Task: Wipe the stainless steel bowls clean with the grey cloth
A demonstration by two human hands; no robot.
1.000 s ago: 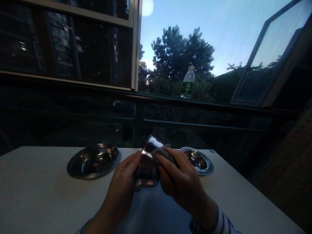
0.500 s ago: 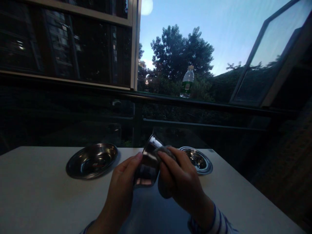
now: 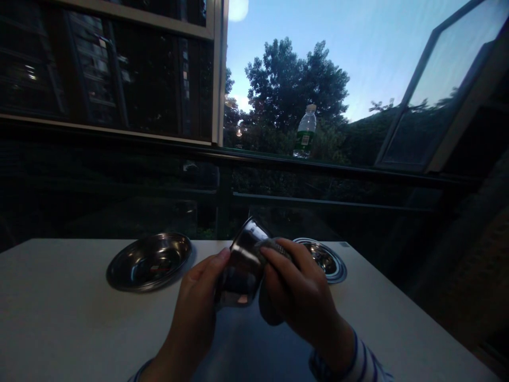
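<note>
My left hand (image 3: 196, 307) grips a shiny steel cup (image 3: 241, 263) held tilted above the white table (image 3: 59, 318). My right hand (image 3: 300, 294) presses a grey cloth (image 3: 272, 246) against the cup's side, fingers closed on the cloth. A steel plate (image 3: 150, 261) lies on the table to the left of the hands. A smaller steel bowl (image 3: 324, 260) sits to the right, partly hidden by my right hand.
A plastic water bottle (image 3: 305, 131) with a green label stands on the dark railing (image 3: 358, 172) beyond the table. An open window frame (image 3: 421, 90) leans at the right. Trees and dusk sky lie outside.
The cup has tilted a little and my right hand with the cloth has shifted slightly along its side. The plates have not moved.
</note>
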